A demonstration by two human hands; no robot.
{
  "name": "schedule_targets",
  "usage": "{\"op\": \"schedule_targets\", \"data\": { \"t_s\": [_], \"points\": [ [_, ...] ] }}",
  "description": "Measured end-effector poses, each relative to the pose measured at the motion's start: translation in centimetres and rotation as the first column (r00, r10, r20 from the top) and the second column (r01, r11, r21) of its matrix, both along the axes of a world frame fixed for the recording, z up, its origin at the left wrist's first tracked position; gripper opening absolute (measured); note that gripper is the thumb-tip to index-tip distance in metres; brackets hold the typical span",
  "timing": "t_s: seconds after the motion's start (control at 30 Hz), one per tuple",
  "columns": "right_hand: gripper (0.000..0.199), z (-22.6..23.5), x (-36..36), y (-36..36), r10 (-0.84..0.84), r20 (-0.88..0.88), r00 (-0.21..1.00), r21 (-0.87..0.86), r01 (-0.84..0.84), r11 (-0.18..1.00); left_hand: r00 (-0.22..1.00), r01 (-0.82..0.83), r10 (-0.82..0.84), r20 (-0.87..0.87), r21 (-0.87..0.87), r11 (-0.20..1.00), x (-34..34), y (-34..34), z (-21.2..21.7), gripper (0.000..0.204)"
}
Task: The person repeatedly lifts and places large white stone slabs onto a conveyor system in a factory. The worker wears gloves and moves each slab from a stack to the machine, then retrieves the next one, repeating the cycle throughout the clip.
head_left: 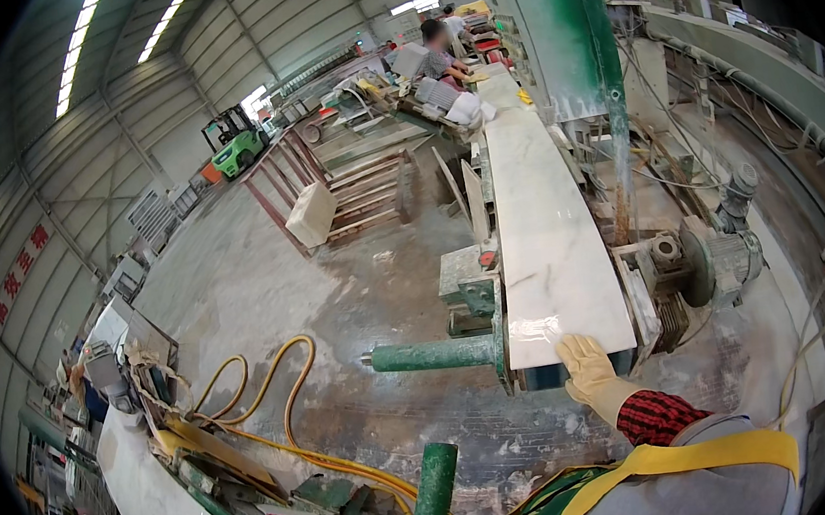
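At the left edge of the frame, two long white wall banners with red characters [20, 271] hang on the curved shed wall, one above the other. A little right of centre, one long white marble slab with faint grey veins [543, 234] lies flat on a green machine bed, running from the middle of the frame up toward the top centre, where two people [441, 48] work at a cluttered bench. One right hand in a pale yellow rubber glove [586, 365] rests at the slab's near end, lower centre-right; its fingers are stretched out and spread, lying flat against the slab's edge, not curled round anything. The forearm comes up from the lower right in a red-and-black checked sleeve [655, 415], beside a yellow apron strap. The left hand is out of sight. Two green cylindrical roller bars show: one [433, 355] juts leftward from the machine just beside the slab's near end, another [432, 499] rises from the bottom edge. One yellow hose [287, 401] loops over the wet concrete floor in the lower left. One green forklift [238, 143] stands in the upper left. A grey electric motor [729, 259] sits right of the slab.
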State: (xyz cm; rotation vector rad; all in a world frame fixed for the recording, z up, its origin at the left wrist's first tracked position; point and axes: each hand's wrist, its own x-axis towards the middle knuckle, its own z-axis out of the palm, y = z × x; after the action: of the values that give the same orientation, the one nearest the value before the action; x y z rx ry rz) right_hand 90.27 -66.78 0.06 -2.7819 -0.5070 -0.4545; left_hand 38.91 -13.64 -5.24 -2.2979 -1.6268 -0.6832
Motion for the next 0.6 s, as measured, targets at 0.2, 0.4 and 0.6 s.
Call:
{"op": "schedule_targets", "data": {
  "t_s": [0.2, 0.4, 0.6],
  "points": [
    [0.080, 0.1, 0.2, -0.1, -0.003, -0.020, 1.000, 0.006, 0.003, 1.000, 1.000, -0.018, 0.015, -0.023, -0.133, 0.991, 1.7, -2.4, 3.7, 0.054],
    [0.082, -0.4, 0.4, -0.2, -0.027, -0.070, 0.997, -0.029, 0.025, 0.999, 0.999, -0.008, -0.001, -0.040, -0.232, 0.973, 2.3, -4.1, 6.2, 0.055],
    [0.080, -0.7, 0.4, -0.3, -0.018, -0.027, 0.999, -0.002, 0.018, 1.000, 0.998, -0.014, -0.002, -0.068, -0.226, 0.974, 1.7, -3.1, 4.5, 0.056]
  ]
}}
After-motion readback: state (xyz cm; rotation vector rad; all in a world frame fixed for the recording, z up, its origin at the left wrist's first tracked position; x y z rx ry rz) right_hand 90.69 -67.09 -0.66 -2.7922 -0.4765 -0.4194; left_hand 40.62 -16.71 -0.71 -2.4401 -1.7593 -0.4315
